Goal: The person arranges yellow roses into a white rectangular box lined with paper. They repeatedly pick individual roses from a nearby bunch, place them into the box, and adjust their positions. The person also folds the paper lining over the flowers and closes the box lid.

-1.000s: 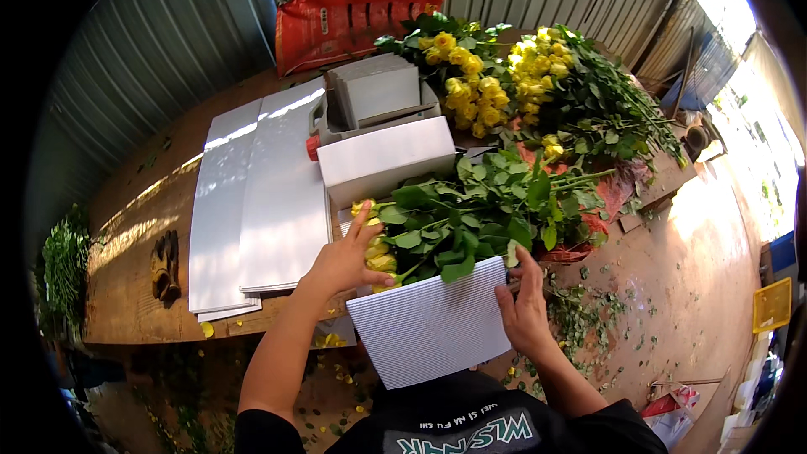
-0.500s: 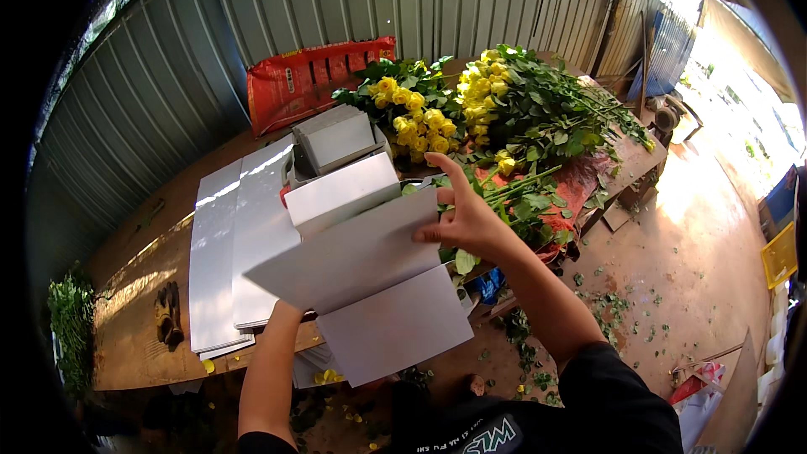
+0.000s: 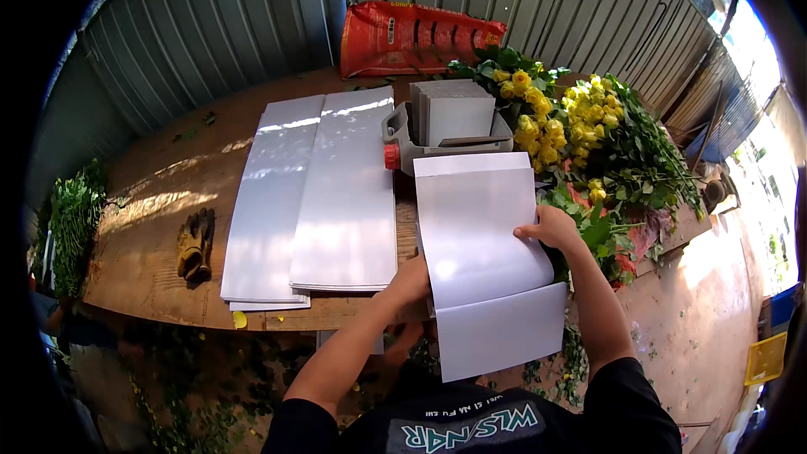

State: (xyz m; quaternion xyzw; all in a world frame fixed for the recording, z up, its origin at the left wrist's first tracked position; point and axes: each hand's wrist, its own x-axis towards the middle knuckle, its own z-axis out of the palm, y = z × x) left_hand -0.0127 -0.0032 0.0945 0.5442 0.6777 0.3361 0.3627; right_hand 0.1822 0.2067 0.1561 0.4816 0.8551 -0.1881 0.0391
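Note:
A white cardboard sheet [image 3: 479,235] stands in front of me, bent across so that its lower panel [image 3: 503,332] hangs toward my body. My right hand [image 3: 553,231] is closed on its right edge, thumb on the near face and fingers behind. At the left edge is my left hand [image 3: 410,276], its fingers hidden behind the cardboard. Just past the sheet's top shows the edge of a white block [image 3: 472,163]. Beyond that, a grey cut-open jug [image 3: 466,148] with a red cap holds a stack of cards [image 3: 458,116].
Left of the jug lie two stacks of long white cardboard [image 3: 349,193] on the wooden table [image 3: 151,273]. Work gloves [image 3: 196,244] lie farther left. Yellow roses [image 3: 597,113] with leafy stems fill the right end. A red bag [image 3: 416,40] leans on the metal wall.
The view has swung left. My right hand has gone from spread fingers to a grip on the sheet's edge. The sheet has turned more upright and now covers most of the white block.

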